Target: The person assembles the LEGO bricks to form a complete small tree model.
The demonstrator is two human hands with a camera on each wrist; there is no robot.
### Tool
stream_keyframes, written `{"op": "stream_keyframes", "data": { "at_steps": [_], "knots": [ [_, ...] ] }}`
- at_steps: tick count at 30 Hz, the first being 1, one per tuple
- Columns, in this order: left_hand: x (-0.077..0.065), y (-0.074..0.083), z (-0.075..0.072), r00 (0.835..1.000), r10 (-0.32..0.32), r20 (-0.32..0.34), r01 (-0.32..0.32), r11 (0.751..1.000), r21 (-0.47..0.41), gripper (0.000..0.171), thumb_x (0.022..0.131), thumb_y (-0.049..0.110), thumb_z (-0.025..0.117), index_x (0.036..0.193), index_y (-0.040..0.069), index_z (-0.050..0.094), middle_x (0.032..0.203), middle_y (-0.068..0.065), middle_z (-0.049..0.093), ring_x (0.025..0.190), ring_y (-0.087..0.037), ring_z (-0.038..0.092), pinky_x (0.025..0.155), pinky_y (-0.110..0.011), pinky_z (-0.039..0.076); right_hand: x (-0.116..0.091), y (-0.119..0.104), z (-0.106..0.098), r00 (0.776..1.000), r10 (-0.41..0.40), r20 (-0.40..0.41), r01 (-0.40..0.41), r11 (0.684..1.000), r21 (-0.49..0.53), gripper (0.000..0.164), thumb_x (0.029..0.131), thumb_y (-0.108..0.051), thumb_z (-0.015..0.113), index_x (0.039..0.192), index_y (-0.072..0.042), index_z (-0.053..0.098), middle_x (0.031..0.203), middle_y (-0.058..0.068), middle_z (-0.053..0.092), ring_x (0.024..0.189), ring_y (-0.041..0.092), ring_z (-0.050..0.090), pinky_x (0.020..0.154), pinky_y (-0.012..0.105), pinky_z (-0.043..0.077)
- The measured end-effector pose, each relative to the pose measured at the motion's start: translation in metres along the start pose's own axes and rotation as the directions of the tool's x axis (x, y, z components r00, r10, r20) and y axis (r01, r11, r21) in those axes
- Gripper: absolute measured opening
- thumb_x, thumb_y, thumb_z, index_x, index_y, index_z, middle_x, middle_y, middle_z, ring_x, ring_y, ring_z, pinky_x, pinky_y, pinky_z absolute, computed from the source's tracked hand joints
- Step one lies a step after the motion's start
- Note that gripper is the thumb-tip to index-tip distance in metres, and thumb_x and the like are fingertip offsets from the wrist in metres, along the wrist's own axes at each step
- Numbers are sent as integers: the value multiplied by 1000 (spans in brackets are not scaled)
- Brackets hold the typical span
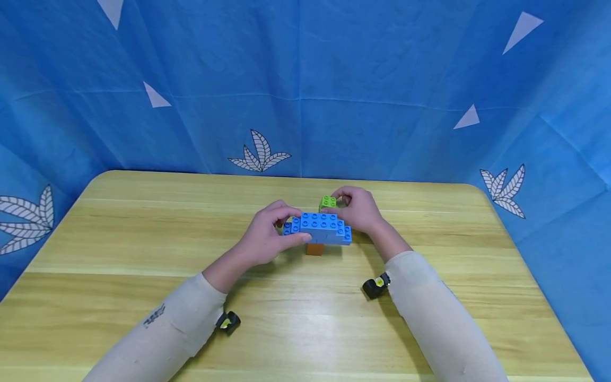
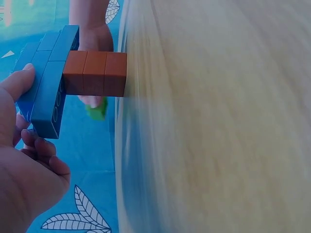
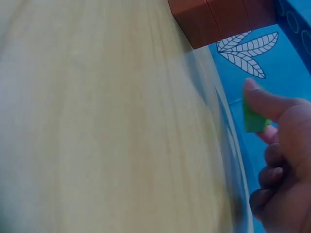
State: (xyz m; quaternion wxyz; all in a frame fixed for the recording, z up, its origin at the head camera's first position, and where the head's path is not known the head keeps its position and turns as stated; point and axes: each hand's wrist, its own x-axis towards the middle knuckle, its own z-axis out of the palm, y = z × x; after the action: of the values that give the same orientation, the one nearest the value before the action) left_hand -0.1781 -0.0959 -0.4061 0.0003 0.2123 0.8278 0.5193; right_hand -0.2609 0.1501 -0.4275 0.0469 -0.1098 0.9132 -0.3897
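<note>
Blue studded toy bricks [image 1: 320,233] form a stepped block, widest at the bottom layer. Beneath them, a column of brown bricks [image 2: 95,73] stands on the table. My left hand [image 1: 262,236] grips the left part of the blue block, thumb on the near side and fingers behind. Just beyond the block, my right hand [image 1: 360,212] pinches a small green brick [image 1: 328,201] between thumb and finger. In the right wrist view the green brick [image 3: 255,114] is held apart from the brown column [image 3: 223,19], its other fingers curled in.
The light wooden table [image 1: 143,239] has rounded far corners. A blue cloth [image 1: 296,63] with white triangles and leaf prints hangs behind it and at both sides. Small black devices [image 1: 374,287] are fixed at both sleeve cuffs.
</note>
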Motion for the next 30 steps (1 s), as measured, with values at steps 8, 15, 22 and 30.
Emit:
{"op": "stream_keyframes", "data": {
  "at_steps": [8, 15, 22, 30],
  "knots": [
    [0, 0, 0, 1000, 2, -3, -2, 1000, 4, 40, 84, 26, 84, 118, 10, 72, 94, -2, 53, 85, -22, 48, 67, -34, 42, -13, -12, -11, 997, -22, -77, 38, 977, 211, 39, 79, -43, 85, 100, -12, 72, 64, 1, 28, 57, 21, 28, 57, 36, 29],
    [1, -2, 1, 1000, 21, -10, -21, 1000, -1, 40, 83, 25, 85, 117, 9, 72, 92, -3, 52, 84, -22, 47, 67, -34, 40, -31, -33, -26, 992, -75, -105, 103, 951, 290, 35, 82, -37, 84, 100, -10, 72, 67, 6, 31, 59, 21, 28, 57, 33, 28],
    [0, -1, 0, 1000, 26, -14, -26, 1000, -6, 39, 83, 24, 85, 116, 9, 72, 92, -3, 53, 84, -22, 47, 66, -33, 41, -48, -49, -31, 973, -205, -106, 230, 904, 361, 22, 83, -23, 83, 96, -8, 74, 66, 13, 30, 56, 23, 24, 52, 30, 24],
    [1, 0, 0, 1000, 24, -12, -25, 999, -22, 38, 82, 23, 85, 116, 9, 73, 90, -3, 52, 83, -22, 47, 64, -32, 41, -62, -62, -29, 954, -293, -60, 298, 906, 301, 27, 77, -21, 89, 94, -9, 72, 71, 11, 33, 63, 23, 31, 57, 32, 27]
  ]
}}
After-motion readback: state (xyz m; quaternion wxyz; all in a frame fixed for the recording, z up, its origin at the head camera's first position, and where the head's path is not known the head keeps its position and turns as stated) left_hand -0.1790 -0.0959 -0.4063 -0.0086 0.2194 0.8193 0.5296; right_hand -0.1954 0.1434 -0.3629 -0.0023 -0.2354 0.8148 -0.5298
